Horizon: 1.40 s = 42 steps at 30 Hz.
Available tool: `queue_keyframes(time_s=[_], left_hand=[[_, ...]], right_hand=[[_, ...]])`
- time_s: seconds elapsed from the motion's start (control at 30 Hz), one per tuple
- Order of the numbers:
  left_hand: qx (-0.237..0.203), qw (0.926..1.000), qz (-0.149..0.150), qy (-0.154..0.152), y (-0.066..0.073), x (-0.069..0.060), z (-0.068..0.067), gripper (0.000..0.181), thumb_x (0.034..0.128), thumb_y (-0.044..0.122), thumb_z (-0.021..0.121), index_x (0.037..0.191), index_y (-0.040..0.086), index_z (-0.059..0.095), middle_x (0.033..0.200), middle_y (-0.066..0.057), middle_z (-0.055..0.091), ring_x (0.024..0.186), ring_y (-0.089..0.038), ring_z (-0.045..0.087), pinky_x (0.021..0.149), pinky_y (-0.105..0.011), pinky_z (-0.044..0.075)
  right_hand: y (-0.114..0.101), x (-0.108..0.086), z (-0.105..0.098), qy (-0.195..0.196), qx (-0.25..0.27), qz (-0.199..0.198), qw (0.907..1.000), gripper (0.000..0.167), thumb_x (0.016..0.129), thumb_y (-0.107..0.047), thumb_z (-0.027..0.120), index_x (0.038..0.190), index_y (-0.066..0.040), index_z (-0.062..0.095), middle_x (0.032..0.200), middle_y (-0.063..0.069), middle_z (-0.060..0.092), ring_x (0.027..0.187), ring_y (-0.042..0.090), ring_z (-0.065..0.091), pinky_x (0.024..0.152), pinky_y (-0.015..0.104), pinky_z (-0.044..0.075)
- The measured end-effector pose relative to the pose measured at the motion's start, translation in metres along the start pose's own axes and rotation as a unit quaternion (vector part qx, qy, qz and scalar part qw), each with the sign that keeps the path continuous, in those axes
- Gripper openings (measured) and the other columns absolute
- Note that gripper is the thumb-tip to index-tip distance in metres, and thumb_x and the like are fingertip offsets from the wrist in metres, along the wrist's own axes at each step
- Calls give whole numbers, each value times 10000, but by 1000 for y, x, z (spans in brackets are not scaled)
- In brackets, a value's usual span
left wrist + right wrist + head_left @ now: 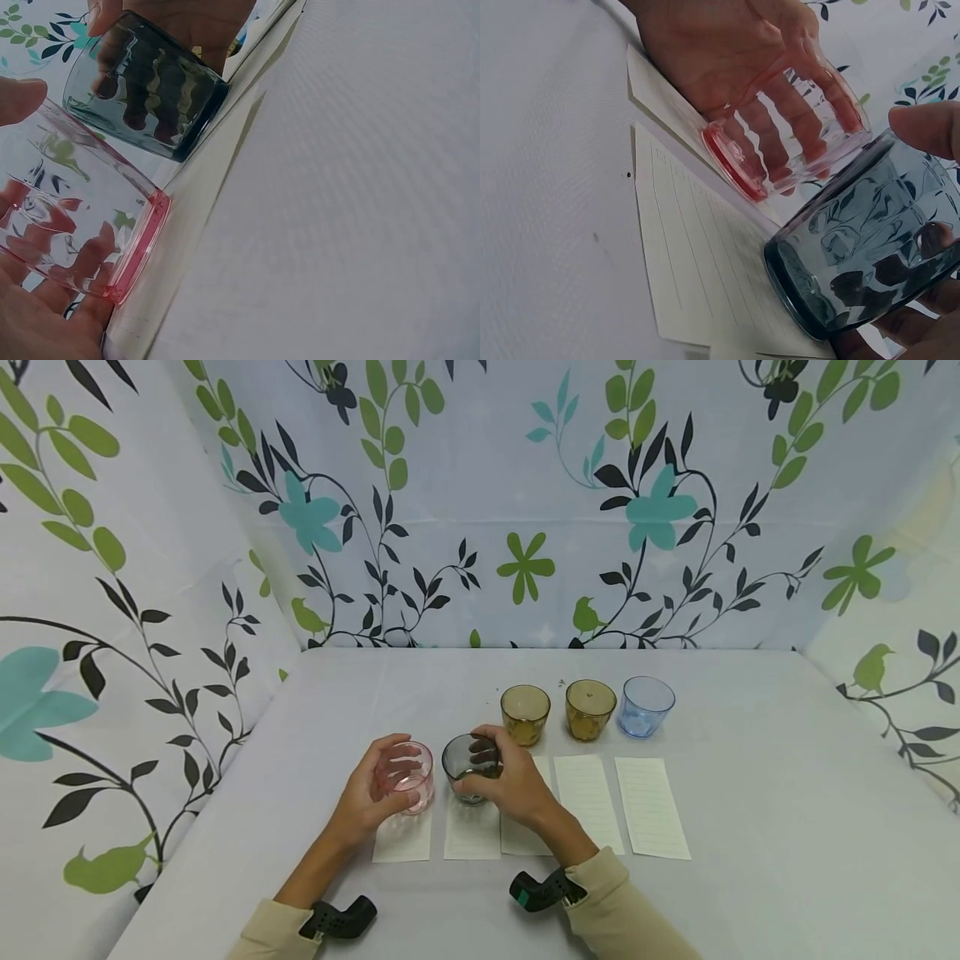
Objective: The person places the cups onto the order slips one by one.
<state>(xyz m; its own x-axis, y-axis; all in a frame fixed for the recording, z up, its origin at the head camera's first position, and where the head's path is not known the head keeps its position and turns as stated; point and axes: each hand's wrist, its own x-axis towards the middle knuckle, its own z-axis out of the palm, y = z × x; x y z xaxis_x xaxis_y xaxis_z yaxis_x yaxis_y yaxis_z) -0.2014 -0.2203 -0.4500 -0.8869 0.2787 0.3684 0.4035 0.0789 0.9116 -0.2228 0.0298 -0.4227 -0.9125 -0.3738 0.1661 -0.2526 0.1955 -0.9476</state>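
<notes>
In the head view, the left hand (367,797) curls round a clear pink glass (412,778) at the top of the leftmost paper slip (402,839). The right hand (517,781) holds a dark grey-blue glass (471,768) at the upper end of the second slip (472,835). Both glasses are upright, side by side. In the left wrist view, the pink glass (139,259) has fingers behind it and the thumb near its rim. The right wrist view shows the dark glass (802,300) between thumb and fingers, its base at the lined paper (697,255).
Behind the slips stand two amber glasses (525,717) (590,712) and a blue glass (645,708) in a row. More slips (588,802) (652,806) lie to the right on the white table (765,827). Patterned cloth (480,510) hangs behind.
</notes>
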Motion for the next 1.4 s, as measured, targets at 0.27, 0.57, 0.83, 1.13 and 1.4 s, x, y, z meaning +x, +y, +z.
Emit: queue_keyframes(time_s=[0.27,0.57,0.83,1.13,1.4], left_hand=[[40,9998,206,49,-2,1,-1,656,860,-21,646,1460,45,390,1345,-243,526,1219,-407,559,1039,-316,502],[6,9999,63,118,0,-2,-2,670,851,-23,650,1464,0,379,1344,-278,526,1218,-440,542,1043,-307,490],[-42,9998,133,121,-1,-1,-2,682,842,-48,642,1464,-30,364,1342,-288,513,1213,-453,537,1047,-308,489],[-164,9995,259,85,-2,-2,0,670,842,-70,634,1459,-14,381,1329,-308,507,1205,-414,554,1044,-302,491],[-211,9994,281,42,0,0,-1,674,839,-80,632,1461,4,386,1329,-320,498,1205,-400,558,1046,-307,491]], right_hand=[[4,3,-1,-103,-1,-80,9999,712,785,-238,772,1408,-97,459,1271,115,591,1180,303,606,1021,481,498],[3,2,-8,-531,-36,160,9985,770,792,-310,783,1445,-153,408,1307,118,574,1210,276,578,1034,498,477],[0,3,-18,-857,-535,131,9948,897,811,-423,812,1548,-259,329,1390,94,550,1299,247,528,1077,482,448],[-11,3,-38,-1006,-506,-193,9934,902,841,-440,812,1562,-194,330,1486,167,474,1391,345,462,1134,537,393],[-28,1,-60,-715,-917,-353,9926,788,865,-349,804,1528,-206,401,1393,106,564,1298,314,562,1090,509,454]])
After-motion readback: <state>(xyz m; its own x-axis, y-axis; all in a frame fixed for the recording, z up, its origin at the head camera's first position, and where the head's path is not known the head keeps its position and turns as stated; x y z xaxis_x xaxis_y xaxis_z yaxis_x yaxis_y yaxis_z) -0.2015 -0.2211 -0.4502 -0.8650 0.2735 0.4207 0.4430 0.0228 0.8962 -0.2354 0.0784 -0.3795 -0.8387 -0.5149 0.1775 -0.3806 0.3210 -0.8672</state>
